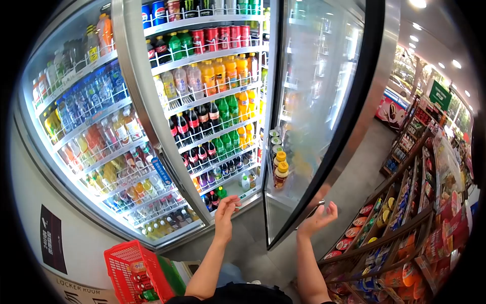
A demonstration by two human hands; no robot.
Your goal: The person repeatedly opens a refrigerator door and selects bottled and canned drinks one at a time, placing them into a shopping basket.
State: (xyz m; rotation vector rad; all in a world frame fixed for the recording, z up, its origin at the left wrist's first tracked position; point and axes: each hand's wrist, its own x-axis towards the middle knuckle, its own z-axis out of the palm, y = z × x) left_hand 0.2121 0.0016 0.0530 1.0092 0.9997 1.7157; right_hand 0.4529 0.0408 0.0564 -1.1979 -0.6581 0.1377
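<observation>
A sign [76,290] at near left reads "LOCKER ROOM"; a blue Pepsi can [159,12] stands on the cooler's [132,66] top shelf. The swung-out glass door [316,101] blocks part of the aisle, at the right. Both hands are free, fingers loosely curled: the left hand [226,217] before the cooler, the right hand [318,221] just beside the door's edge, contact unclear. A red basket [121,245] holds bottles [148,295], near left.

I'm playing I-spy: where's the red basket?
In the head view, the red basket is at the lower left, between the LOCKER ROOM sign and the person's left forearm.
</observation>
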